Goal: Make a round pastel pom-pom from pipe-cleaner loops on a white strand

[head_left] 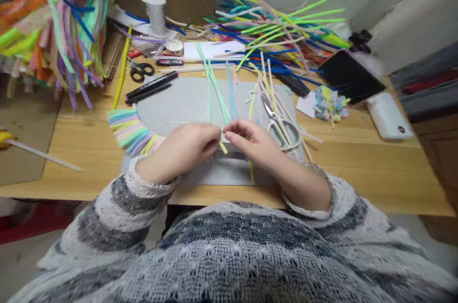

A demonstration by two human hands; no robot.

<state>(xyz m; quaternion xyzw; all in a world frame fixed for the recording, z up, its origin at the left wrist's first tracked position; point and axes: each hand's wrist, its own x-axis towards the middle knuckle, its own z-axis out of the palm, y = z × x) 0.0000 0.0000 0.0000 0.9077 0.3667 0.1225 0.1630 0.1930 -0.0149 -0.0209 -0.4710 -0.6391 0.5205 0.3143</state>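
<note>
My left hand (191,148) is closed, its thumb and fingers pinched together over the grey cutting mat. A short yellow pipe cleaner (223,147) pokes out at its fingertips. Close beside it, my right hand (255,144) pinches with thumb and forefinger; what lies between them is too small to make out. Just past my fingertips lie mint green pipe cleaners (216,87) and blue ones (230,86). A fanned strip of pastel pipe cleaner pieces (130,130) rests by my left wrist. Scissors with pale handles (286,132) lie just beyond my right hand.
A large bundle of pipe cleaners (53,21) stands at the left. Black scissors (141,72), black markers (152,86) and a spool (154,12) lie behind the mat (171,107). Loose pipe cleaners (275,26) heap at the back. A dark tablet (352,74) is at right.
</note>
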